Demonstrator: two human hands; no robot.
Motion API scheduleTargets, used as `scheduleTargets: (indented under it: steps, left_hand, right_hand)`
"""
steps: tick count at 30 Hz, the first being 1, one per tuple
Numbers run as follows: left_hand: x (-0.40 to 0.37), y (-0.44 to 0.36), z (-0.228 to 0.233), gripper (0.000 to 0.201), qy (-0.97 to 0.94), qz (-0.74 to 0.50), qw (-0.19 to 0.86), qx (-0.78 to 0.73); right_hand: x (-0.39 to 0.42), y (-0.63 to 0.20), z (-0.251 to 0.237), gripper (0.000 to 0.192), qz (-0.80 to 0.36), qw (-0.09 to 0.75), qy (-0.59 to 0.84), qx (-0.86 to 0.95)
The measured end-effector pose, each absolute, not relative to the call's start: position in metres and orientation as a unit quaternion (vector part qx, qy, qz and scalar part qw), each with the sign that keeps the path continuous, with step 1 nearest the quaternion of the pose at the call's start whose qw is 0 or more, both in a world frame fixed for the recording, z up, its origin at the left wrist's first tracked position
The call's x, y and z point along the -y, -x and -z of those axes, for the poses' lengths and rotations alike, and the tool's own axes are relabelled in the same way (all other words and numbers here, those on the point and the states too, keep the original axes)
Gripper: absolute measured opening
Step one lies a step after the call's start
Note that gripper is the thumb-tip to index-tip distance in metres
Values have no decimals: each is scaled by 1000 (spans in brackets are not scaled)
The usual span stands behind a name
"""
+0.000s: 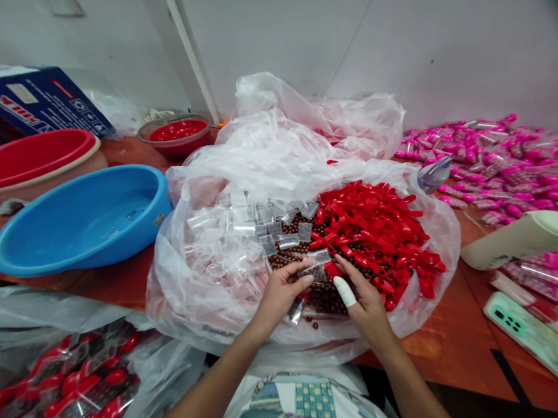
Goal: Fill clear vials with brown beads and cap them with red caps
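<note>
Over a plastic-lined heap, my left hand (282, 289) pinches a clear plastic tube (315, 270) between thumb and fingers. My right hand (363, 294), its thumb wrapped in a white covering, holds a small red plastic cap (332, 269) close against the tube's right end; whether the two are joined I cannot tell. Below both hands lie brown beads (326, 296). Loose clear tubes (243, 229) spread to the left of the beads, and a pile of red plastic pieces (372, 223) rises to the right. All of it rests on a translucent plastic sheet (172, 300).
A blue basin (80, 217) and a red basin (36, 158) stand at left, with a red bowl (178, 136) behind. Filled red-capped tubes (78, 390) fill a bag at lower left. Pink-capped tubes (503, 162), a pale bottle (516, 239) and a phone (534, 339) lie at right.
</note>
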State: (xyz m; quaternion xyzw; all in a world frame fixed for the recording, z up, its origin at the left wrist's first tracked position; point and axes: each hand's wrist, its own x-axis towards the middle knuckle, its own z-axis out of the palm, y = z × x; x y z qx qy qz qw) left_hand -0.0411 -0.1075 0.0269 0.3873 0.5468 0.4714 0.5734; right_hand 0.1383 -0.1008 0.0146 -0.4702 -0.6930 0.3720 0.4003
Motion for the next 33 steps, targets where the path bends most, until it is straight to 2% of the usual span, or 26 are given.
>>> scheduleTargets:
  steps: [9,14,18,26,33]
  left_hand:
    - [110,43,-29,38,-336,-487,590,-550]
    - [112,38,-22,41,-325,-475,627,-525]
    - [114,34,-21,42,-298,-476,647,-515]
    - [114,33,-25,39,-293,-484,657,-499]
    - [114,28,-20,32,-282,-520,668,-452]
  right_hand:
    - [99,-141,-14,44,-346,380,490,704]
    - [96,-138,-18,35,-364,376,497,692]
    - [98,-137,-13,40,-384,370,461,709]
    - [103,-140,-9,36,-388,403,465,686]
    - [102,-139,-11,56,-302,382,426,763]
